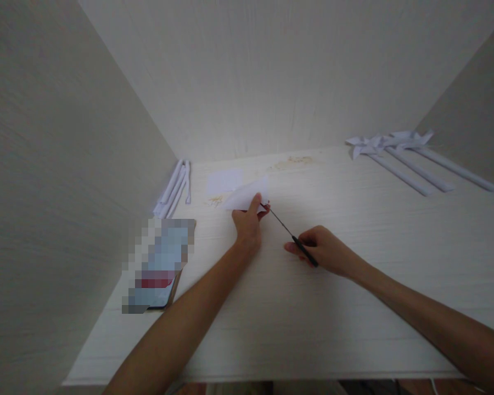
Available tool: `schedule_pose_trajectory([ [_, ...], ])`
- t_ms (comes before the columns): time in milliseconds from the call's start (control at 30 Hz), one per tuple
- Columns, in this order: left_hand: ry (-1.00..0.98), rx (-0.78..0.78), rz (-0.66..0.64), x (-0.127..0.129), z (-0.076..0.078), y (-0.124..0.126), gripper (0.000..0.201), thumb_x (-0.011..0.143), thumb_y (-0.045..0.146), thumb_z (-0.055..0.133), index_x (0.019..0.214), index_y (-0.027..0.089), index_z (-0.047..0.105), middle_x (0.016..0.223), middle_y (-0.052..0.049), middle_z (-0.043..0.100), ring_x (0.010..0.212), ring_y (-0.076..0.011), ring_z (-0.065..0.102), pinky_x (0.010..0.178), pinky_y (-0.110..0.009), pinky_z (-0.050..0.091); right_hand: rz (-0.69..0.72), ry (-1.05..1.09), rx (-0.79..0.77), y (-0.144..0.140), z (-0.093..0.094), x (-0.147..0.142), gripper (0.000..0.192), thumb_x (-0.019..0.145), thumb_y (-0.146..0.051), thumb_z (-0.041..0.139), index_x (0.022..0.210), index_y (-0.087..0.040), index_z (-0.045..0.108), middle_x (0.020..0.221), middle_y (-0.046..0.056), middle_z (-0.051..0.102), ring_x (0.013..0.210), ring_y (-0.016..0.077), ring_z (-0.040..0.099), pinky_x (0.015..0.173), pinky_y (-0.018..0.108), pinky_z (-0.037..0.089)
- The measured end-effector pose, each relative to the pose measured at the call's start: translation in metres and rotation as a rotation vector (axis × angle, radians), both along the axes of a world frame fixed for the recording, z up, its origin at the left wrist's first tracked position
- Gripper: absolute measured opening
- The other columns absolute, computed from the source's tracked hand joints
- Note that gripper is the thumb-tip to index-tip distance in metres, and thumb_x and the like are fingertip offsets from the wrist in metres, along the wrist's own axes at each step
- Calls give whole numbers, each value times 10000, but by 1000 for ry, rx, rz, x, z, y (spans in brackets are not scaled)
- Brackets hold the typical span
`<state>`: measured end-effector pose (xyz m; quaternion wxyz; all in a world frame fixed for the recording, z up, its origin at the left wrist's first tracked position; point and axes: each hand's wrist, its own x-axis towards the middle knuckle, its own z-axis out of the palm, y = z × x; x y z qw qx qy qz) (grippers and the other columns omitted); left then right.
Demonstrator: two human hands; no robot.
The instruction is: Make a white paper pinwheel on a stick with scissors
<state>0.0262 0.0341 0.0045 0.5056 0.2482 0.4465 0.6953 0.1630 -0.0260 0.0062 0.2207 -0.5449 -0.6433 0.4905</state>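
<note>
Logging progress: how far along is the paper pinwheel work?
Done: three pinwheels on rolled sticks lie far right. In hand: left hand holds a paper piece; right hand holds scissors at its edge. Left: spare sticks and a paper square lie unused.

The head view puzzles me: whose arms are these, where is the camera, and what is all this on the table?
No machine here: the arms belong to a person who wears the camera on the head, so you look forward and down along them. The left hand pinches a folded piece of white paper. The right hand grips scissors whose thin blades meet the paper's edge. Everything lies on a pale wooden table walled on three sides. A phone, its screen blurred out, lies at the left. Behind it a bundle of rolled paper sticks leans at the wall. A flat paper square lies beyond the hands. Far right lie three paper pinwheels on sticks.
</note>
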Motion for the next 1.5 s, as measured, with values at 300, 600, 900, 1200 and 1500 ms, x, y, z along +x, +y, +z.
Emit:
schedule_pose_trajectory([
  [300, -40, 1, 9, -3, 0, 2, 162, 562, 207, 671, 657, 118, 574, 613, 4, 602, 484, -79, 555, 452, -191, 440, 18, -27, 4, 0, 1, 0, 430, 620, -496, 601, 423, -173, 396, 381, -51, 363, 369, 60, 307, 388, 230, 206],
  [600, 205, 41, -66, 1, -2, -9, 208, 506, 270, 722, 611, 128, 612, 588, -5, 609, 513, -93, 554, 488, -205, 461, -306, 601, -52, 5, 0, -5, 273, 575, -370, 670, 676, -153, 537, 563, -25, 519, 464, 63, 375, 426, 215, 245],
  [900, 388, 137, -317, 10, 8, -28, 126, 502, 196, 712, 525, 158, 595, 536, -6, 613, 481, -110, 544, 457, -206, 454, -423, 676, -66, 9, -4, -5, 284, 552, -382, 685, 636, -157, 532, 570, -19, 500, 502, 77, 395, 448, 225, 265],
  [1200, 288, 79, -382, 10, 10, -29, 144, 470, 169, 730, 531, 139, 602, 531, -12, 606, 454, -106, 535, 438, -208, 445, -332, 604, 33, 9, -11, -2, 246, 554, -343, 671, 614, -148, 534, 580, -13, 492, 511, 82, 393, 482, 238, 293],
  [1500, 14, 31, -314, 2, 0, -15, 205, 532, 246, 704, 689, 133, 634, 737, -59, 666, 677, -153, 614, 613, -256, 497, -318, 582, 60, 10, -13, -1, 229, 582, -328, 663, 578, -144, 525, 530, -31, 466, 473, 71, 367, 447, 227, 267],
])
